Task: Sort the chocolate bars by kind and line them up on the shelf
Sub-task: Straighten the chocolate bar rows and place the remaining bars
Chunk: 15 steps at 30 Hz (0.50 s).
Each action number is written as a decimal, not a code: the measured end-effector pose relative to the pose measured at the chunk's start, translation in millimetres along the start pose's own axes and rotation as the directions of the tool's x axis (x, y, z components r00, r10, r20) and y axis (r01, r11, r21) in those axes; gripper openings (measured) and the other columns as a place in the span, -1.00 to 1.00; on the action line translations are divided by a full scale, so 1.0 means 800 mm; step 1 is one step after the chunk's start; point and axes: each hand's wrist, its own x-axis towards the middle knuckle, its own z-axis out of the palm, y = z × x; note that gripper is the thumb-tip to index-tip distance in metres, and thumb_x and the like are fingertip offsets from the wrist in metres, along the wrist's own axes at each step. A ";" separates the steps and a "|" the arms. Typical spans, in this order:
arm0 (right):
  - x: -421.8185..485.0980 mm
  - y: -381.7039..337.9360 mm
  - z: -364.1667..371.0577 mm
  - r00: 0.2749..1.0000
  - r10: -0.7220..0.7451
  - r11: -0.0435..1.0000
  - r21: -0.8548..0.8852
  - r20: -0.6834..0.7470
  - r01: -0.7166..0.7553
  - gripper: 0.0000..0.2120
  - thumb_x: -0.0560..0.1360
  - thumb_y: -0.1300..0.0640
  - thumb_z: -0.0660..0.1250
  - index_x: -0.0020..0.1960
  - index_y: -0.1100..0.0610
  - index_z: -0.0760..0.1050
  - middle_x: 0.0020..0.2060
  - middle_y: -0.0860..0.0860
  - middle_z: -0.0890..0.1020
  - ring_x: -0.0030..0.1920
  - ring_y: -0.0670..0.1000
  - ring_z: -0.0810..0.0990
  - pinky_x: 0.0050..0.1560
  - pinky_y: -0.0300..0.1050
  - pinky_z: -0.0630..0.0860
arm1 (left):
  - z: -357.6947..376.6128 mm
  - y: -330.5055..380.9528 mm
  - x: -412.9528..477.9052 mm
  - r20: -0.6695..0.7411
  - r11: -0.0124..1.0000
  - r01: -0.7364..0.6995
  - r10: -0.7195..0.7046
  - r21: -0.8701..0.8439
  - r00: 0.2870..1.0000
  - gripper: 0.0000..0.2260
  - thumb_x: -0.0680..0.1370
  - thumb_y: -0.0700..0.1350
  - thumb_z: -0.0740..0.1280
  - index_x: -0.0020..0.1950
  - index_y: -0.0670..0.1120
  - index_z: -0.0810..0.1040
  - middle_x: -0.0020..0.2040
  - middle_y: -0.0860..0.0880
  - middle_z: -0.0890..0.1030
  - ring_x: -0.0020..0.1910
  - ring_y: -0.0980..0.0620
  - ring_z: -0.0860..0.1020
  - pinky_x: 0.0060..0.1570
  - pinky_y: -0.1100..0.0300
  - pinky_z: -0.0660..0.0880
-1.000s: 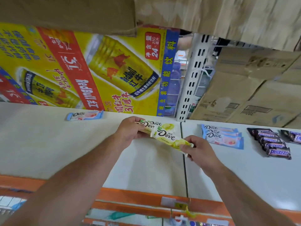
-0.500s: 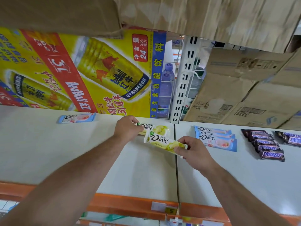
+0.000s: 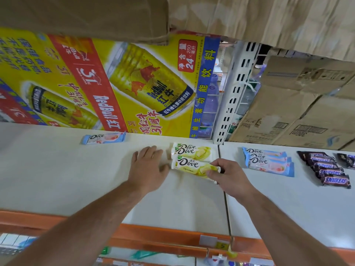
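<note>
Pinching right end of front green Dove bar [image 3: 192,165], right hand [image 3: 228,177] curls fingertips round wrapper. Bar lies flat on white shelf [image 3: 57,179], touching second green Dove bar [image 3: 192,150] behind it (both white fading to yellow-green, dark script logo). Left hand [image 3: 148,167] rests flat, fingers straight, thumb at bar's left end. Blue Dove bars [image 3: 269,162] overlapped to right, Snickers bars [image 3: 330,169] beyond

Glossy plastic film on the green Dove bars [image 3: 189,163] and Snickers bars [image 3: 334,180]; smooth, matt cream on the shelf [image 3: 57,179]; dull brown cardboard for the boxes [image 3: 307,120]; probably painted metal for the slotted upright [image 3: 235,96].
</note>
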 end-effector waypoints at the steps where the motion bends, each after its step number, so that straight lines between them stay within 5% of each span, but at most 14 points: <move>1: 0.001 -0.002 0.006 1.000 0.005 1.000 -0.007 -0.003 -0.005 -0.91 0.44 0.10 0.48 -0.20 -0.01 0.58 -0.53 -0.15 0.39 -0.51 -0.11 0.39 -0.41 -0.22 0.33 | 0.005 -0.006 -0.007 0.017 1.000 -0.015 0.016 -0.017 1.000 -0.49 0.53 0.19 0.12 0.44 0.03 0.35 0.50 0.01 0.31 0.47 -0.01 0.20 0.41 -0.08 0.12; 10: 0.007 -0.012 0.024 0.997 0.082 0.985 0.155 -0.002 -0.080 -0.92 0.44 0.18 0.49 -0.12 0.06 0.60 -0.53 -0.09 0.46 -0.48 -0.05 0.41 -0.39 -0.13 0.36 | 0.016 -0.014 -0.008 0.003 0.999 -0.031 0.032 -0.040 0.999 -0.43 0.51 0.26 -0.02 0.45 0.06 0.31 0.52 0.04 0.27 0.51 0.02 0.14 0.46 -0.17 0.03; 15: 0.017 -0.013 0.028 0.996 0.077 0.993 0.099 -0.054 -0.071 -0.87 0.42 0.18 0.51 -0.09 0.03 0.60 -0.54 -0.11 0.43 -0.49 -0.06 0.42 -0.37 -0.11 0.36 | 0.017 -0.013 -0.008 0.031 0.999 -0.022 0.023 -0.042 0.999 -0.40 0.51 0.26 -0.08 0.49 0.07 0.24 0.55 0.06 0.21 0.53 0.07 0.06 0.46 -0.26 -0.04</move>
